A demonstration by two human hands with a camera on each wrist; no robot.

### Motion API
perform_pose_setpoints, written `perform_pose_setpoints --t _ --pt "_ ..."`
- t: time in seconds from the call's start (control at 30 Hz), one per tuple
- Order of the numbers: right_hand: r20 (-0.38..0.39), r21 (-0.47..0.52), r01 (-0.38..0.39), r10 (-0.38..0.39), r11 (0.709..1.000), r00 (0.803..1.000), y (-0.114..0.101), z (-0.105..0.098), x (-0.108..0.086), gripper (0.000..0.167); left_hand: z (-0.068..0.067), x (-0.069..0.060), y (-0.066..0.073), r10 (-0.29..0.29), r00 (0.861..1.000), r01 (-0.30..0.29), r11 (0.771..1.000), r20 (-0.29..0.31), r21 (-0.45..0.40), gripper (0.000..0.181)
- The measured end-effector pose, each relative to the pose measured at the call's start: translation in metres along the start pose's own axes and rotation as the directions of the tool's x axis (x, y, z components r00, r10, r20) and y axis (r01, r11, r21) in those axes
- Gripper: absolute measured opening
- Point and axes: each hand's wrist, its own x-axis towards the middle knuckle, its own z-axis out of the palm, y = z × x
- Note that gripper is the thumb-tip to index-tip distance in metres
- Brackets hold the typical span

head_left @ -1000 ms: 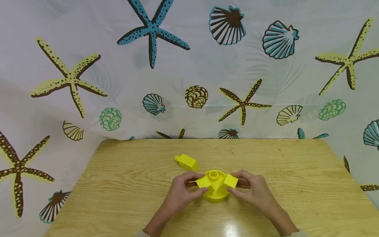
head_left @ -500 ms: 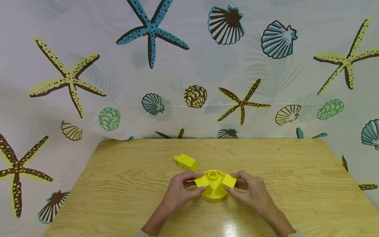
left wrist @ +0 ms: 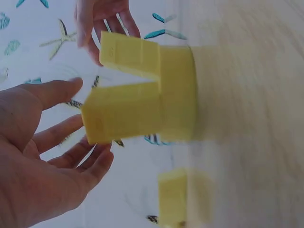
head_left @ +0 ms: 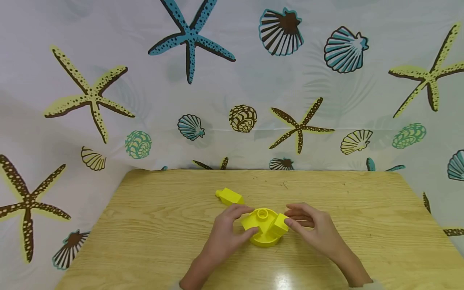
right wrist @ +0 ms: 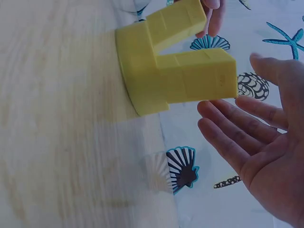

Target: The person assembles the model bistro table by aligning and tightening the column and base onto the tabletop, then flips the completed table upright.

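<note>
A round yellow base point(head_left: 264, 241) lies on the wooden table, with a ring-shaped socket at its far side. Two yellow blocks stand in it, the left block point(left wrist: 121, 114) and the right block point(right wrist: 197, 76), both leaning outward. My left hand point(head_left: 224, 233) is around the left block with fingers apart; in the left wrist view the thumb is clear of it. Beside the right block, my right hand point(head_left: 319, 229) has its fingers spread, and the right wrist view shows a gap between thumb and block.
Another yellow piece with a round knob point(head_left: 230, 196) lies on its side behind my left hand. The wooden table point(head_left: 163, 225) reaches back to a hanging cloth point(head_left: 217, 92) printed with starfish and shells.
Both hands have loosened from the two blocks, the fingers opening and the right hand drawing a little outward. The blocks remain in the base. The head view has shifted slightly.
</note>
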Motion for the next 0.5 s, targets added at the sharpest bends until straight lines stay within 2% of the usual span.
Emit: perform_pose_setpoints --t 0.1,0.2,0.33,0.5 --pt "-0.054 -0.038 0.022 -0.024 0.999 0.998 0.002 -0.007 0.001 0.026 0.009 0.002 0.017 0.074 0.997 -0.073 0.991 -0.010 0.114 0.040" --pt "-0.091 -0.074 0.030 -0.037 0.997 0.995 0.004 -0.013 0.003 0.021 0.022 0.006 0.032 0.096 0.995 -0.099 0.982 0.028 0.158 0.041" --pt "-0.114 -0.090 0.023 -0.033 0.996 0.993 0.007 -0.019 0.005 0.019 0.041 0.013 0.045 0.066 0.996 -0.078 0.968 0.056 0.239 0.046" --pt "-0.119 -0.083 0.004 -0.014 0.997 0.993 0.009 -0.022 0.008 0.018 0.059 0.020 0.049 0.029 0.999 -0.037 0.939 0.029 0.341 0.049"
